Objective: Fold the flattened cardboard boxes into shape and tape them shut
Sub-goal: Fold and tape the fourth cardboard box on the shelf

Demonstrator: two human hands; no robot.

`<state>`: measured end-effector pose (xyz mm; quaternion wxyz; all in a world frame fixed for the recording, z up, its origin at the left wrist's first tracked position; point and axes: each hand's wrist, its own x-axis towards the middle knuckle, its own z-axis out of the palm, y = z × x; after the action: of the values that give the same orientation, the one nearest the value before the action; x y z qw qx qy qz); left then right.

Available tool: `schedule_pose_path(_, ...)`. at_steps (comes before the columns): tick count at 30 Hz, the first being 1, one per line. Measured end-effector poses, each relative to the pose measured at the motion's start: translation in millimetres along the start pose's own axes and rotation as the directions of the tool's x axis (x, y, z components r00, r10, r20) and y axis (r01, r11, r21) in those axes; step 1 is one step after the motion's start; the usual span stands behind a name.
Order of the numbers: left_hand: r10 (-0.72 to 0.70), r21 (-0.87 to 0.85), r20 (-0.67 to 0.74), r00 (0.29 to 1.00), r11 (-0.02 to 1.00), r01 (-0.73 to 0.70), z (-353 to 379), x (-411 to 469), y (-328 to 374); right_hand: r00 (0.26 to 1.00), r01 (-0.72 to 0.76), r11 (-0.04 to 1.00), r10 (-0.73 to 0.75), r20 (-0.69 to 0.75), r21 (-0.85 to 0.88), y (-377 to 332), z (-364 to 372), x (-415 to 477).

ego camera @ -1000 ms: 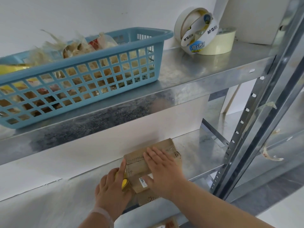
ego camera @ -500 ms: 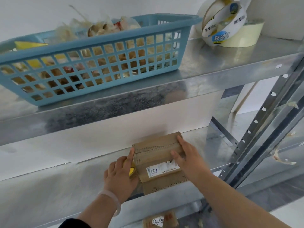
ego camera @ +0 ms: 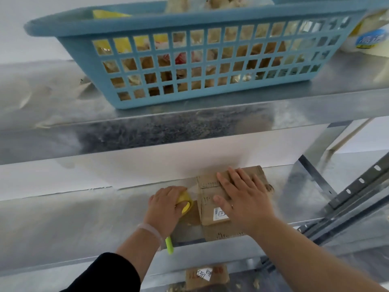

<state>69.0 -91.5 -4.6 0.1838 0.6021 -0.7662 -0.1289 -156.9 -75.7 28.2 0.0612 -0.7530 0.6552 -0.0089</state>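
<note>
A small brown cardboard box [ego camera: 212, 207] with a white label sits on the lower metal shelf [ego camera: 84, 218]. My right hand [ego camera: 244, 199] lies flat on top of the box, fingers straight and spread. Just left of the box, my left hand [ego camera: 164, 207] grips a yellow tape dispenser [ego camera: 185, 202]; a strip of clear tape runs from it onto the box's left side. The dispenser's yellow-green handle sticks out below my wrist.
A blue plastic basket [ego camera: 189, 60] full of wrapped items stands on the upper shelf [ego camera: 147, 131]. Tape rolls [ego camera: 366, 39] sit at that shelf's right end. A perforated metal upright [ego camera: 357, 186] rises at right. Another labelled cardboard piece [ego camera: 206, 277] lies below.
My right hand moved from the box's right edge back onto its top. My left hand pulled the dispenser leftward away from the box, drawing out tape. The camera tilted down and closer.
</note>
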Motion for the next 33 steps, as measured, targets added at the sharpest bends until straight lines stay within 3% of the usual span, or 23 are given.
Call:
schedule_pose_path(3, 0.139, 0.047, -0.005, 0.99, 0.989, -0.138, -14.2, 6.1, -16.9, 1.0, -0.008, 1.0, 0.008, 0.006, -0.03, -0.5, 0.8, -1.5)
schedule_pose_path(5, 0.187, 0.114, 0.075, 0.98, 0.974, -0.195, -25.6, 9.7, -18.8, 1.0, -0.019, 0.999, 0.019, 0.001, -0.045, -2.0, 0.6, -2.0)
schedule_pose_path(12, 0.159, 0.162, 0.277, 0.948, 0.964, -0.209, -42.8, 19.3, -21.6, 0.999, -0.029, 0.999, 0.028, -0.019, -0.032, -2.7, 1.9, -4.5)
schedule_pose_path(17, 0.189, 0.143, 0.288, 0.939, 0.961, -0.238, -54.8, 22.3, -20.4, 0.999, -0.025, 0.999, 0.024, -0.021, -0.031, -3.0, 1.7, -3.3)
schedule_pose_path(25, 0.271, 0.157, 0.121, 0.955, 0.945, -0.288, -57.6, 20.1, -18.1, 1.0, -0.023, 1.0, 0.023, -0.02, -0.02, -2.1, 1.4, -3.0)
schedule_pose_path(29, 0.175, 0.183, 0.237, 0.956, 0.958, -0.221, -50.8, 20.4, -10.8, 1.0, -0.014, 1.0, 0.014, -0.028, -0.008, 1.8, 2.4, -2.6)
schedule_pose_path(33, 0.163, 0.25, 0.324, 0.932, 0.935, -0.251, -40.1, 25.1, -6.1, 0.999, -0.039, 0.999, 0.039, -0.035, -0.021, 4.8, 4.1, -2.9)
